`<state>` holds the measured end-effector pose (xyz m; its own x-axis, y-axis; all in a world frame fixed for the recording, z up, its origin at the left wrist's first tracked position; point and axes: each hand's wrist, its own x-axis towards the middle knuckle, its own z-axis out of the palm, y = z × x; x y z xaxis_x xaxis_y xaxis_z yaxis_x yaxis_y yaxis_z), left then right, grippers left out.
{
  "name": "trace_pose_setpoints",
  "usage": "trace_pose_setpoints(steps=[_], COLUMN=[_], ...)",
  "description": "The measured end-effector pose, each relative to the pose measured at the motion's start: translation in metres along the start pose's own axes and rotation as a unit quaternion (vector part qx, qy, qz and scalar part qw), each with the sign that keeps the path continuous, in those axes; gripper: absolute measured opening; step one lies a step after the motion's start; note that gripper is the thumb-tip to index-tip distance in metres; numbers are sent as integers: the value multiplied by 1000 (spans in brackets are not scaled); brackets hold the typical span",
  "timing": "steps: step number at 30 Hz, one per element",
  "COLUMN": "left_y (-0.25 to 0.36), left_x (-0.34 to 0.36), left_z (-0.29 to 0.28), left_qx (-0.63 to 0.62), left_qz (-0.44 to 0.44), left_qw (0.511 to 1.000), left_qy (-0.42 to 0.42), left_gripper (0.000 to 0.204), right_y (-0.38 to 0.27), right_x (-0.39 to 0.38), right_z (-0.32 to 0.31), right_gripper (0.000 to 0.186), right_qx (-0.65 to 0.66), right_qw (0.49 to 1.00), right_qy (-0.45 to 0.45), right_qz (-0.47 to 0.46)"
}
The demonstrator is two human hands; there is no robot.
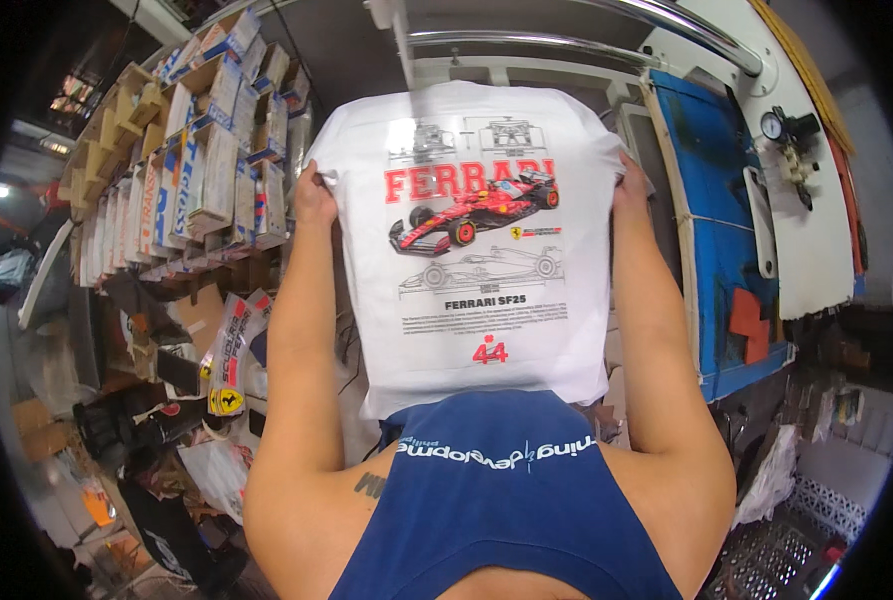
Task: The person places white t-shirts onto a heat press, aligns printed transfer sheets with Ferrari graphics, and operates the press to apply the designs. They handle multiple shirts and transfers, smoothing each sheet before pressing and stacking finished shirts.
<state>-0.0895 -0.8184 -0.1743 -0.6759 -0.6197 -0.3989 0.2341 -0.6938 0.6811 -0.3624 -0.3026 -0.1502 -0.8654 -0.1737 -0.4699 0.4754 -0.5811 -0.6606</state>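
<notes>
A white T-shirt (376, 290) is spread out in front of me, printed with a red racing car, line drawings of cars and red and black lettering. My left hand (316, 196) grips its left side near the sleeve, fingers closed and partly hidden by the cloth. On the other side my right hand (630, 186) pinches the right sleeve area, its fingers also partly covered. Between them the fabric looks fairly flat, with its lower edge close to my blue sleeveless top.
Stacked long cardboard boxes (196, 190) stand at the left. A blue-covered board (711, 200) with a red patch is at the right, beside a white machine panel with a pressure gauge (772, 125). Metal bars (536, 45) cross behind the shirt. Clutter, including printed stickers (231, 355), lies lower left.
</notes>
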Motion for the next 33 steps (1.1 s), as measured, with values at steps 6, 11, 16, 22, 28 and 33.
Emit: trace_pose_setpoints(steps=[6,11,16,22,28,33], left_y=[5,6,2,-22,-60,-52], left_x=[5,0,-3,-143,-276,-225], left_z=[-1,2,2,-14,-63,-110], left_qx=[8,8,120,556,518,53], left_qz=[-28,-27,-9,315,214,-233], left_qw=[999,1000,992,767,828,970], left_qy=[-21,-9,28,-63,25,-45], left_gripper=[46,41,41,29,32,56], right_y=[3,3,-2,18,60,46], right_x=[1,-4,-12,-120,-230,-223], right_z=[4,4,12,-10,-97,-122], right_gripper=[37,37,40,51,47,45], right_qx=[-12,-14,-10,-588,-369,-213], right_qw=[999,1000,1000,772,925,952], right_qy=[16,15,20,116,51,-35], right_qz=[-50,-14,-2,-213,72,217])
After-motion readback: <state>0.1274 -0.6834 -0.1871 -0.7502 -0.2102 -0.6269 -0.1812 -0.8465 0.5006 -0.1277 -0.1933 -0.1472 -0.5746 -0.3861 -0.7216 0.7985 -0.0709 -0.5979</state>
